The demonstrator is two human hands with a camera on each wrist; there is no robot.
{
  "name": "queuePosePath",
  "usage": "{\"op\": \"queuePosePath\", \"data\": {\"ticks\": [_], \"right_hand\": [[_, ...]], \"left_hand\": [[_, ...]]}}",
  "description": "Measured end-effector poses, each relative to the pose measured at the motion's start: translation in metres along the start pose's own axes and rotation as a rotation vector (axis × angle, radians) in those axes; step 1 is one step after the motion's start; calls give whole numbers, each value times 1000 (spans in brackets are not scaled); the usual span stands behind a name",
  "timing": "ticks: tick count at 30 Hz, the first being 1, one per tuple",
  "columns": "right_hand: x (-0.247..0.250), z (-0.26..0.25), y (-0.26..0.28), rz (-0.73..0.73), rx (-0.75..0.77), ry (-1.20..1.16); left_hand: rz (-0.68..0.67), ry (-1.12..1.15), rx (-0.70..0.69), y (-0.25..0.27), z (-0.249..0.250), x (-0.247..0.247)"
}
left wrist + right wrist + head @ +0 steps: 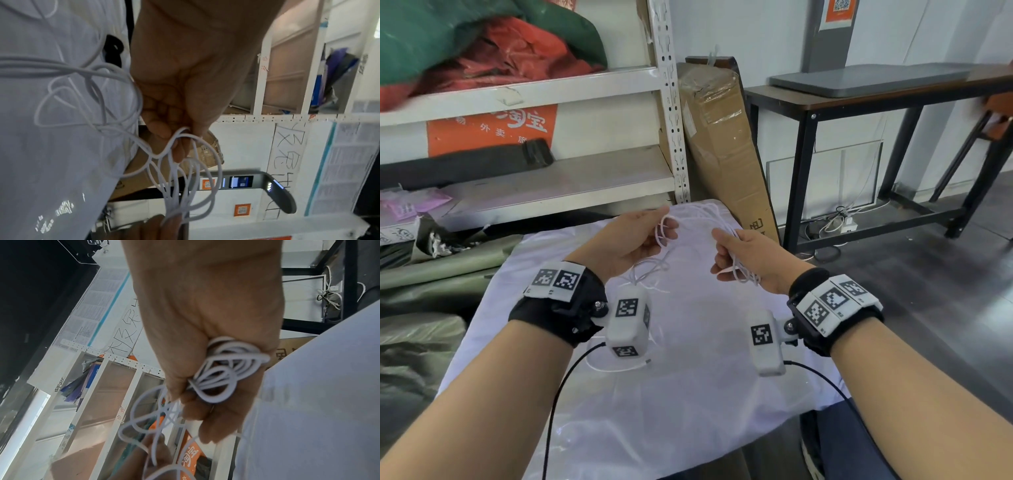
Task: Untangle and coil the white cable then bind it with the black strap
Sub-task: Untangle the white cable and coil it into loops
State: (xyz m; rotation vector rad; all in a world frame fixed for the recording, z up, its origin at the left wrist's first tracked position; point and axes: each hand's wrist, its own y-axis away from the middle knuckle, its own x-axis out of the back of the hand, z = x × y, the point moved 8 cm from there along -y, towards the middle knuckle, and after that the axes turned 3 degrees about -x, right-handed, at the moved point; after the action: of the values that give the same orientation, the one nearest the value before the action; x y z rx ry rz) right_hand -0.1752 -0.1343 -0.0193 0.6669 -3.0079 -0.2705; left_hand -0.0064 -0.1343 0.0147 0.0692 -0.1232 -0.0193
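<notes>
The white cable [697, 219] hangs in tangled loops between both hands above the white cloth-covered table [688, 394]. My left hand [667, 224] pinches a few loops between thumb and fingers [176, 151]. My right hand [722, 255] grips a bundle of several coiled turns [224, 369] in its curled fingers. Loose cable [82, 97] trails down onto the cloth, and one end with its plug [647, 361] lies near the left wrist camera. A black strap-like piece [113, 50] lies on the cloth in the left wrist view; the head view does not show it.
A white metal shelf [551, 89] stands behind the table at the left, a tall cardboard box [722, 147] leans at the back, and a dark desk [859, 99] stands at the right. Green tarps [431, 274] are piled at the left.
</notes>
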Motion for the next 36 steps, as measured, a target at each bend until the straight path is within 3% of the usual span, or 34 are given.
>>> {"op": "queuePosePath", "data": {"ticks": [4, 10, 14, 17, 24, 29, 31, 33, 36], "right_hand": [[3, -9, 2, 71, 75, -101], [4, -18, 3, 126, 189, -207], [-8, -21, 4, 29, 191, -288], [-21, -20, 3, -73, 171, -256], [-31, -11, 6, -165, 123, -129], [-10, -5, 2, 31, 116, -268], [0, -3, 0, 107, 119, -367], [3, -1, -2, 134, 121, -408], [2, 1, -3, 173, 116, -386]], "left_hand": [[-61, 315, 18, 5, 8, -10], [-1, 488, -51, 7, 18, -16], [-37, 646, -48, 8, 29, -22], [16, 706, -95, 7, 40, -18], [243, 441, -320, 1, 64, 14], [458, -211, -350, 10, 46, 21], [356, -272, -248, 13, 27, 7], [140, -376, -132, 14, 8, -20], [-54, -509, -121, 16, -4, -42]]}}
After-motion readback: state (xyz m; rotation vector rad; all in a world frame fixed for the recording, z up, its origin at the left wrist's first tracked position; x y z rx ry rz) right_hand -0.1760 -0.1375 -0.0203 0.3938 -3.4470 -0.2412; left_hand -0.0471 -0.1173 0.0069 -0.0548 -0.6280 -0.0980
